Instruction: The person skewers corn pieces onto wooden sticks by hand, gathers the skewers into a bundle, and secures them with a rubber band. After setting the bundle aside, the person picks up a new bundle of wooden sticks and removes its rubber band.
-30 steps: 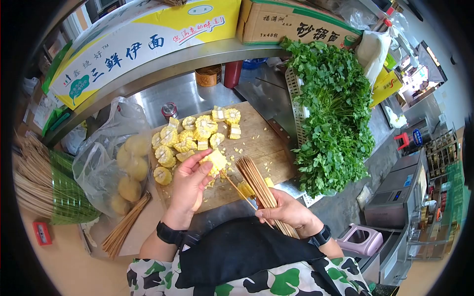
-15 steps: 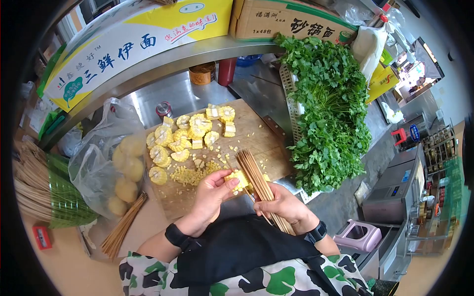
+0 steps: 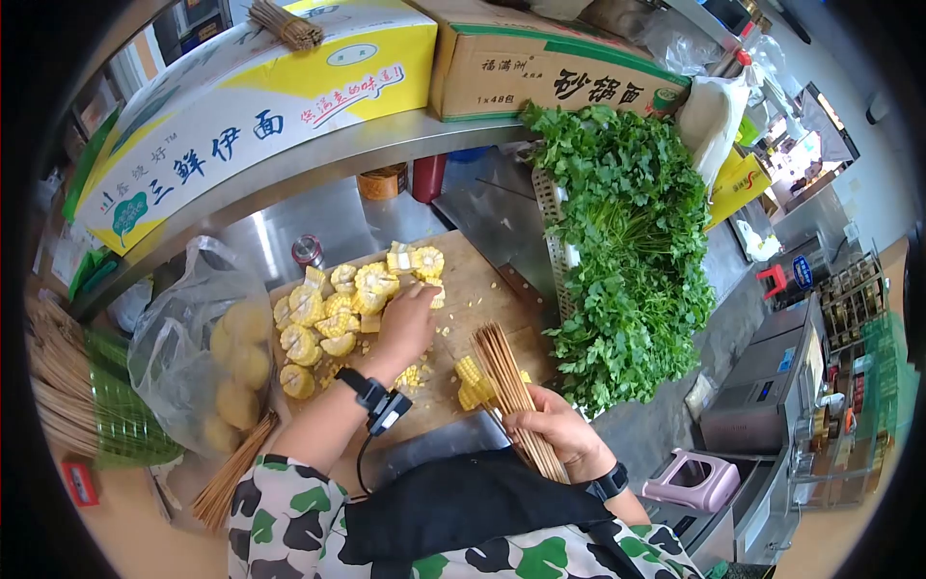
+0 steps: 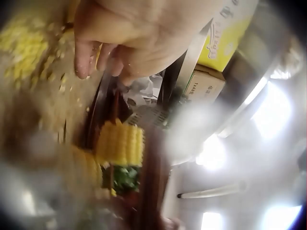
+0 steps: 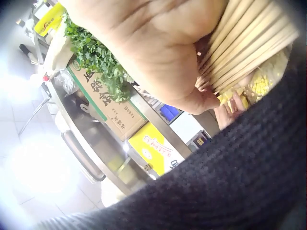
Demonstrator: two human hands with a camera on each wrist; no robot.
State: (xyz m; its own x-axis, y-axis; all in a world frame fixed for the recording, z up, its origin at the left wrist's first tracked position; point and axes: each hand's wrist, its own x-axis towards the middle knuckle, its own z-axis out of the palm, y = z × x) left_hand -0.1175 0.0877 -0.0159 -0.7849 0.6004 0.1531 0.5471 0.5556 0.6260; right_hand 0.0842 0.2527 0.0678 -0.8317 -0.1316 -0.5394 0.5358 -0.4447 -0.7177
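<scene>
My left hand (image 3: 410, 323) is over the upper right of the corn pieces (image 3: 374, 286) on the wooden cutting board (image 3: 473, 318). In the left wrist view the left hand (image 4: 129, 43) points its fingers down, a sliver of yellow between them; whether they hold a piece is unclear. The right hand (image 3: 559, 429) grips a bundle of wooden skewers (image 3: 506, 376), with skewered corn (image 3: 473, 383) beside it. The right wrist view shows the right hand (image 5: 163, 52) wrapped around the skewers (image 5: 249, 43); the left wrist view shows corn (image 4: 121, 143) on a stick.
A basket of leafy greens (image 3: 627, 251) stands right of the board. On the left are a plastic bag (image 3: 183, 338) of round yellow items and more skewers (image 3: 236, 473). Boxes (image 3: 260, 116) stand on a shelf behind; a small can (image 3: 307, 251) is behind the board.
The left hand has moved from beside the skewer bundle up to the corn pieces. The corn it held near the right hand now sits by the bundle. The right hand still grips the skewers.
</scene>
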